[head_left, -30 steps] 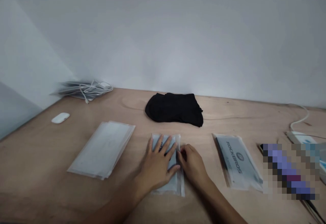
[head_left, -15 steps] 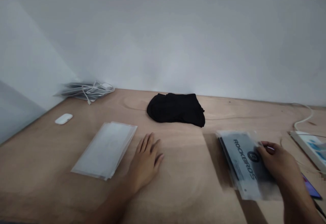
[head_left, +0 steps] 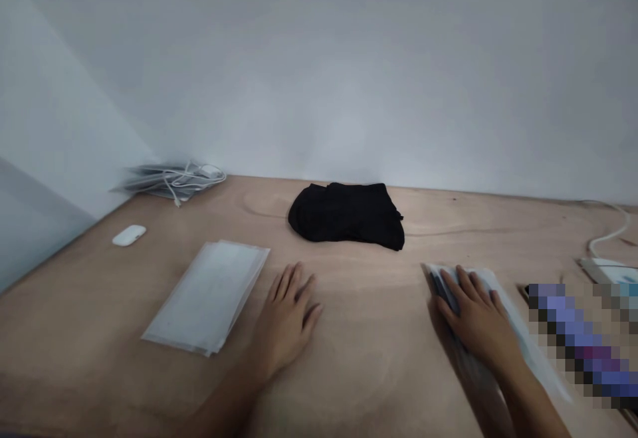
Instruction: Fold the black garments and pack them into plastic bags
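Observation:
My left hand [head_left: 286, 322] lies flat on the wooden table with its fingers spread, just right of a small stack of translucent plastic bags [head_left: 209, 298]. On the right, my right hand [head_left: 478, 318] rests palm down, fingers apart, on top of a clear plastic package [head_left: 513, 298]. The hand covers most of that package, and its print is hidden. A folded black cloth item [head_left: 349, 215] lies near the wall, between and beyond both hands.
At the back left sits a pile of grey packets with a white cable [head_left: 187, 182]. A white case [head_left: 129, 235] lies at left. At right are a pixelated device [head_left: 583, 345], a white power strip [head_left: 605, 270] and its cord [head_left: 611, 232].
My right hand has let go of the package's edge and moved left onto its top. The package now lies on the table. My left hand has stayed in place.

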The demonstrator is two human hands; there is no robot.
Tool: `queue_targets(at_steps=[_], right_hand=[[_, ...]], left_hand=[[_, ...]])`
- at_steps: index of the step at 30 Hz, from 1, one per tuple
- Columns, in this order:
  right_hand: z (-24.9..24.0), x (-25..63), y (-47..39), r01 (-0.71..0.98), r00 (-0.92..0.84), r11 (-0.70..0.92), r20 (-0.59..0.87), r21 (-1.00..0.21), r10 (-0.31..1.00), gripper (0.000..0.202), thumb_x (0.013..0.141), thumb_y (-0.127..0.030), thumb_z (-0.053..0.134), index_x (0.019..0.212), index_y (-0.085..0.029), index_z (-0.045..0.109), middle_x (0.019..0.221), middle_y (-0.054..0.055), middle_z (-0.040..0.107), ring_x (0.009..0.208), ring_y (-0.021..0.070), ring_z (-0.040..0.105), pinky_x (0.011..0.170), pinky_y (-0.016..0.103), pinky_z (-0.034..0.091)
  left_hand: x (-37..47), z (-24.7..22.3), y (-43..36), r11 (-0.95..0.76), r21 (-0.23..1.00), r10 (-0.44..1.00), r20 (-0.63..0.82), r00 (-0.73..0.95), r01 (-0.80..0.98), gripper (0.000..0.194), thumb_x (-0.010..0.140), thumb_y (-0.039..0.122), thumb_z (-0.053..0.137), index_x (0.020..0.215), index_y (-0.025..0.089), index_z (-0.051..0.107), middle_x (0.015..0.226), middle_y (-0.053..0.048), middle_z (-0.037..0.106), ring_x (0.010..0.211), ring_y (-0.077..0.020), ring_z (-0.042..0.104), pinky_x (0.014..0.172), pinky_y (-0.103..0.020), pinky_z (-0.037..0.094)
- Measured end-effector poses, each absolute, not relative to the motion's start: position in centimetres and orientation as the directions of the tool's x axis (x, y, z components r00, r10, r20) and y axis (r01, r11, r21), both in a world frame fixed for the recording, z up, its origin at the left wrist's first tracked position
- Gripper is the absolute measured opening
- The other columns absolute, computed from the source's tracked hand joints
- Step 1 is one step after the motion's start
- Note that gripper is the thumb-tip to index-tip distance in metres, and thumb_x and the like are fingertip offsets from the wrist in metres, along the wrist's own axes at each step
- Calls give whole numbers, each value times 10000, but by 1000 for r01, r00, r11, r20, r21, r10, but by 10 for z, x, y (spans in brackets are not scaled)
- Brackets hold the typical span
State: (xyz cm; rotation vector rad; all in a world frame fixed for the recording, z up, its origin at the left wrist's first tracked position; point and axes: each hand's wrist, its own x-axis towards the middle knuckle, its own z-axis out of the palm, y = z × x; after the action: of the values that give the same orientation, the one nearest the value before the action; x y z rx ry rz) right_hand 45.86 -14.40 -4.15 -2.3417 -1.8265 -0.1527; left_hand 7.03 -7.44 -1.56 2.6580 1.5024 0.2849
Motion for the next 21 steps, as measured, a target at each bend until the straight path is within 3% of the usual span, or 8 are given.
queue_targets(at_steps=[8,11,14,17,21], right_hand=[[-51,470,-147,978,208,-205,174,-35,963,597,954,-503,389,1492,-252,454,1607,134,379,1484,389,314,1124,674,308],[-39,474,-134,987,144,-130,181,-90,973,572,945,-508,451,1442,-233,518,1572,173,424,1446,422,373,1084,688,361],[-15,464,-100,980,-5,52,240,-191,971,489,962,-430,473,1409,-252,559,1554,137,462,1395,364,474,1084,579,441],[4,447,-53,951,-168,220,233,-218,958,482,960,-387,530,1418,-241,561,1544,124,480,1315,309,573,1047,456,511],[7,436,-3,954,-231,255,158,-156,960,393,916,-260,603,1293,-174,671,1446,161,581,1225,338,640,1018,476,522]], left_hand=[[67,-13,-76,-510,227,860,148,488,830,515,1005,451,487,1456,205,521,1639,-136,320,1509,-373,260,1174,-573,316],[66,4,-65,-503,302,864,183,469,809,337,1001,357,498,1254,202,657,1502,-129,502,1383,-339,466,1091,-522,439],[70,28,-33,-613,311,790,228,569,727,241,1005,264,472,1054,191,697,1203,-105,638,1070,-255,647,935,-433,544],[78,41,13,-692,278,722,242,648,667,198,984,249,528,1084,191,689,1186,-97,613,1044,-235,632,940,-405,536],[82,33,66,-724,216,689,209,694,655,167,921,215,626,1060,178,710,1174,-110,620,1056,-276,615,947,-455,522]])
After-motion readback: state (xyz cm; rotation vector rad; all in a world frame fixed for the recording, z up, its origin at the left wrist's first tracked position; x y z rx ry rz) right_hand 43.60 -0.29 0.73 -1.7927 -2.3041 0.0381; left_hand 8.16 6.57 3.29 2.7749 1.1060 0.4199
